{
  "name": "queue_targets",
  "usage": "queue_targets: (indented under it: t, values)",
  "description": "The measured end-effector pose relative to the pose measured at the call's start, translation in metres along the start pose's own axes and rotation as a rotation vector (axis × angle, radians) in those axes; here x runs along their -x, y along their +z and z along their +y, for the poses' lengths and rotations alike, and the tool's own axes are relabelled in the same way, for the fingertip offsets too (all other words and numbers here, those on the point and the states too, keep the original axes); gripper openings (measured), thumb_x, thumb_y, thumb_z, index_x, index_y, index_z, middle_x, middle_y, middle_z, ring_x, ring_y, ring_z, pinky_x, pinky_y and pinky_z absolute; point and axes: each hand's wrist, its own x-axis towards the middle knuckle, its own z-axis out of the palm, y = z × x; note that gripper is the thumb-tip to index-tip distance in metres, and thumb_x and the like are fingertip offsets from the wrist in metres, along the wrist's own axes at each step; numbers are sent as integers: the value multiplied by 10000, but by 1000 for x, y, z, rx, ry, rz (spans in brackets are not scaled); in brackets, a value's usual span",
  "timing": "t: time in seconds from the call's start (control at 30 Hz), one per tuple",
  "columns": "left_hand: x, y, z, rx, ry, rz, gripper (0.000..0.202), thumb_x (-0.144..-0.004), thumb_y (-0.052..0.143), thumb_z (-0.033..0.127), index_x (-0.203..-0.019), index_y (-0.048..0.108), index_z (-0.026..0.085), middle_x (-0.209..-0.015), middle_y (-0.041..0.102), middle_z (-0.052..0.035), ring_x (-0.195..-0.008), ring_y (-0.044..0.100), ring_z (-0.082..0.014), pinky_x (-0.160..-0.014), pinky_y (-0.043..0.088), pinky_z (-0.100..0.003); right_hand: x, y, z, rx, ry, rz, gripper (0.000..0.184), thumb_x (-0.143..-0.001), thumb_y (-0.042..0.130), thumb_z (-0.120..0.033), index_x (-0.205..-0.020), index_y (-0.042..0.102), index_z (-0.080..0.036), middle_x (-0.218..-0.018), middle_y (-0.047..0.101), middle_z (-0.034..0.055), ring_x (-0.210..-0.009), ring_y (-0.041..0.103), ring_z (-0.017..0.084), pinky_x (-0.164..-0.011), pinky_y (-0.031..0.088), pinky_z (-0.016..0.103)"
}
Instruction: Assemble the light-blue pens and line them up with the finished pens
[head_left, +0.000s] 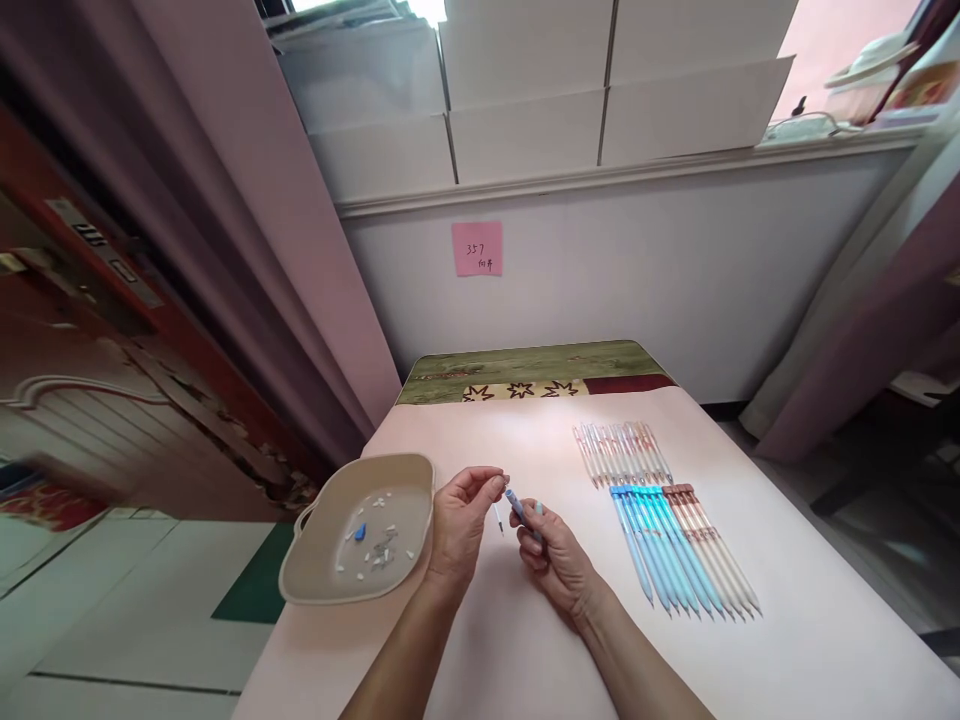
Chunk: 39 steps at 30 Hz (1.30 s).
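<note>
My left hand [466,510] is closed in a pinch, thumb against index finger, on something small that I cannot make out. Just below those fingertips is a thin white pen refill [499,518] with a dark tip; whether it is held or lies on the table is unclear. Fingers of my right hand [551,560] wrap around a blue pen barrel [514,502], its upper end tilted toward my left fingertips. To the right lie a row of blue pens [660,550] and pens with brown clips [709,545], with a row of clear white pens [622,452] behind them.
At my left, a beige basin [300,575] holds small white pieces, several springs and a blue piece [361,532]. A pale pink cover lies over the table [525,430]. Beyond it stands a wall with a pink note [477,249]; a purple curtain [277,250] hangs left.
</note>
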Motion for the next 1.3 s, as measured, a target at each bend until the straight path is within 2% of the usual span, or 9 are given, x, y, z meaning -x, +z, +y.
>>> queue_targets:
  t: [0.2, 0.37, 0.6, 0.7, 0.83, 1.0, 1.13, 1.23, 1.3]
  values:
    - [4, 0, 1, -49, 18, -23, 171, -726, 691, 289, -816, 691, 143, -810, 717, -68, -723, 628, -155, -702, 512, -279, -1, 4, 0, -37, 26, 2, 260, -719, 768, -336, -793, 590, -162, -752, 557, -25, -437, 238, 3, -362, 115, 149]
    - [7, -3, -1, -146, 105, -82, 150, -758, 667, 291, -833, 690, 164, -824, 714, -58, -765, 635, -162, -724, 506, -267, 1, 4, 0, -53, 23, 8, 247, -722, 761, -331, -789, 596, -161, -749, 551, -26, -433, 252, 0, -366, 116, 140]
    - [14, -6, -4, -255, 154, -117, 170, -789, 641, 318, -853, 715, 179, -796, 704, -40, -716, 621, -154, -687, 512, -261, 5, 1, -1, -42, 4, -3, 238, -732, 748, -342, -795, 618, -153, -739, 568, -24, -428, 250, -1, -362, 126, 143]
    - [20, -5, -7, -215, 140, -102, 208, -796, 639, 326, -923, 713, 179, -800, 705, -41, -731, 633, -154, -711, 518, -268, 6, 2, -2, -24, -5, 9, 251, -716, 752, -357, -798, 624, -157, -731, 572, -27, -425, 256, 2, -360, 133, 150]
    - [28, -1, -17, -71, 70, -86, 357, -733, 710, 298, -1070, 668, 188, -910, 719, -63, -808, 660, -173, -771, 528, -300, 6, 2, -1, -14, -3, 24, 258, -702, 764, -358, -802, 626, -165, -699, 553, -40, -424, 266, 7, -362, 130, 157]
    - [32, 5, -26, -70, 36, -46, 198, -705, 725, 312, -823, 697, 155, -822, 712, -61, -697, 640, -157, -708, 529, -289, 5, 1, 6, 39, -14, -1, 280, -720, 746, -408, -756, 616, -162, -641, 513, -51, -417, 259, 13, -369, 127, 166]
    - [27, -3, -20, -84, 59, 43, 208, -674, 739, 315, -806, 695, 161, -816, 714, -55, -735, 649, -171, -715, 519, -288, 4, 0, 6, 145, -39, 60, 294, -708, 747, -417, -853, 662, -176, -748, 609, -12, -411, 265, 19, -373, 125, 183]
    - [25, -11, -16, -140, 92, 108, 216, -663, 744, 313, -806, 695, 159, -799, 711, -42, -741, 643, -162, -719, 498, -274, 5, -2, 2, 323, -170, 166, 303, -667, 784, -358, -907, 693, -196, -817, 663, 7, -450, 350, 43, -401, 220, 190]
    - [25, -11, -16, -167, 85, 97, 203, -660, 744, 309, -783, 689, 157, -761, 700, -30, -702, 629, -148, -686, 483, -260, 7, -3, 1, 463, -270, 192, 271, -646, 799, -323, -873, 708, -206, -839, 680, 15, -539, 452, 83, -459, 309, 201]
